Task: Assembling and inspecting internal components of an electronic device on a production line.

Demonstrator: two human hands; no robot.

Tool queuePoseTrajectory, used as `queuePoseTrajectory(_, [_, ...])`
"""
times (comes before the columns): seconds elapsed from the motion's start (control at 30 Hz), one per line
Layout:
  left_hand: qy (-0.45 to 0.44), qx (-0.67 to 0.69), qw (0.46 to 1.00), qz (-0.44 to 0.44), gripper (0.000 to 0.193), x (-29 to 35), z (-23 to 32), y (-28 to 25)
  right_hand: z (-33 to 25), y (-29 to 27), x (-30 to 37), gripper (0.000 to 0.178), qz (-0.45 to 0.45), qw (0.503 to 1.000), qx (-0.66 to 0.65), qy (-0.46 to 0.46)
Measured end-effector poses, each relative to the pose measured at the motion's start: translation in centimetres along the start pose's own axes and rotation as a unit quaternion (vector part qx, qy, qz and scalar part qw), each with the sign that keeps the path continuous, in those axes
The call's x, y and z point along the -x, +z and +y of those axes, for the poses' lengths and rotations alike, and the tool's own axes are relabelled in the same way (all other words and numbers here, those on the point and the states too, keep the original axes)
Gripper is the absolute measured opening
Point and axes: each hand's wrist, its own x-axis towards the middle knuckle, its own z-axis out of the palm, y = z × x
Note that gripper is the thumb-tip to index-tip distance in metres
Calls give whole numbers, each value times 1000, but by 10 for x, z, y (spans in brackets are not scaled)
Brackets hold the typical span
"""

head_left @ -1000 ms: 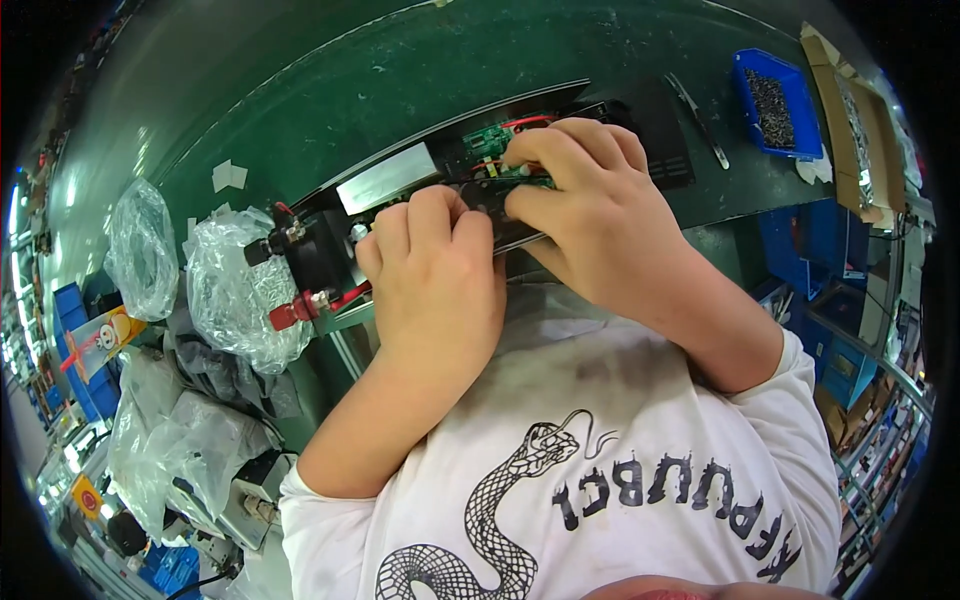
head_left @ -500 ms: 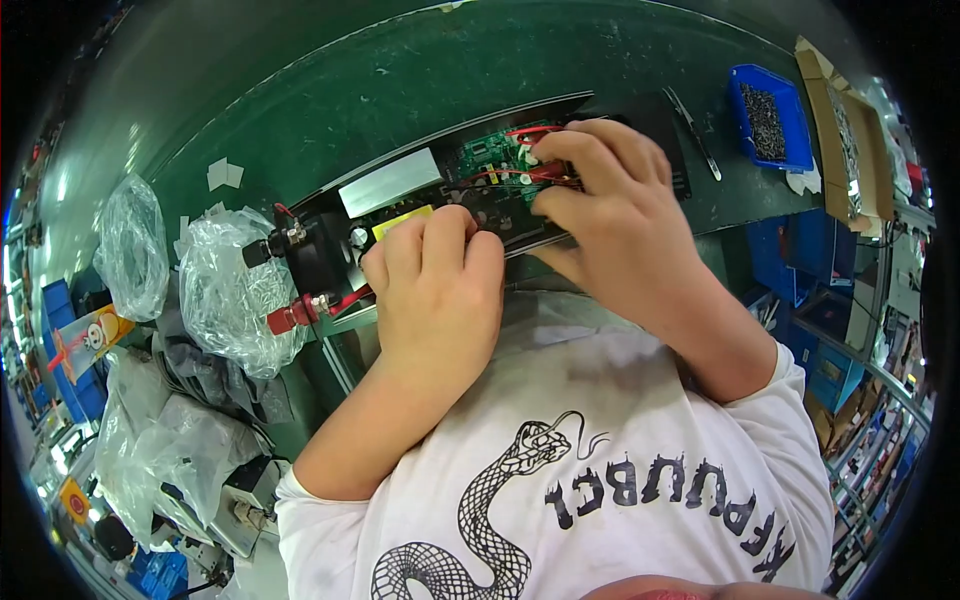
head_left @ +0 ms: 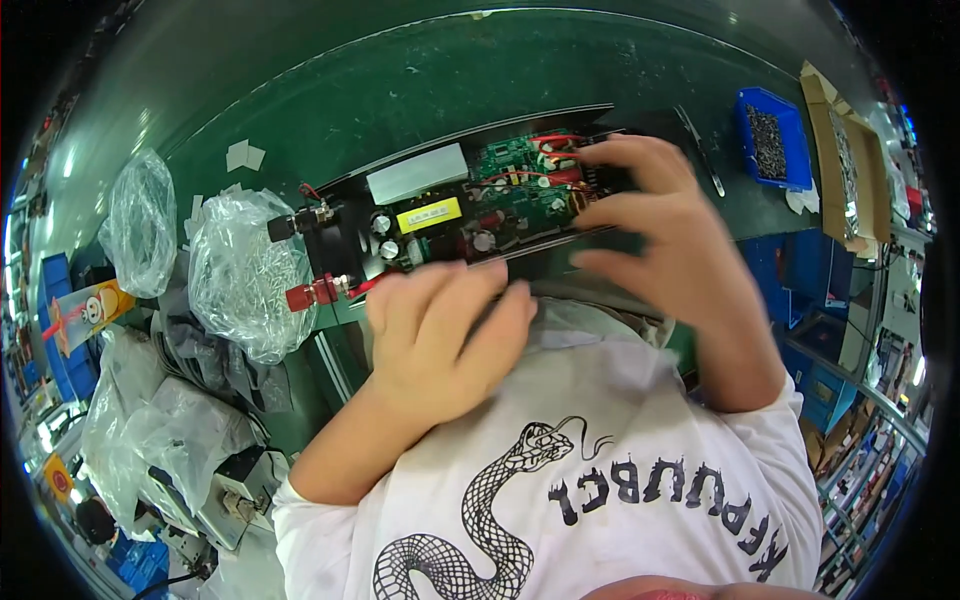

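Note:
A long, open black metal chassis (head_left: 520, 118) lies slantwise on the green bench, its circuit boards exposed. Inside are a green circuit board (head_left: 500, 158), a silver heat sink (head_left: 418, 175), a transformer with a yellow wrap (head_left: 428, 214) and red wires. At its left end stick out a black terminal post (head_left: 292, 224) and a red terminal post (head_left: 313, 293). My left hand (head_left: 445, 340) is at the chassis's near edge, fingers spread and holding nothing. Over the right end hovers my right hand (head_left: 665, 235), fingers apart and empty, slightly blurred.
Beyond the right end lie tweezers (head_left: 703, 155), a blue bin (head_left: 768, 140) of small dark screws and a cardboard box (head_left: 840, 150). To the left are a clear bag (head_left: 250, 275) of small metal parts, another clear plastic bag (head_left: 138, 225) and white paper pieces (head_left: 245, 156).
Both hands have come off the chassis parts and opened: the left drew back toward me, the right moved rightward. The chassis has shifted a little to the right, uncovering the yellow transformer.

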Motion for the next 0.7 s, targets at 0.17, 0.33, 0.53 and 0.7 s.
queuePoseTrajectory(0.17, [26, 80, 996, -35, 21, 33, -12, -38, 92, -110, 14, 18, 244, 907, 128, 319])
queuePoseTrajectory(0.33, [-34, 42, 991, -119, 18, 71, -23, -34, 209, -109, 32, 31, -4, 920, 160, 359])
queuePoseTrajectory(0.53, [2, -49, 999, 8, 22, 46, -17, -36, 224, -111, 27, 31, 6, 913, 141, 383])
queuePoseTrajectory(0.7, [-35, -202, 979, 17, 24, 25, -15, -46, 227, -108, 37, 30, 75, 912, 162, 369])
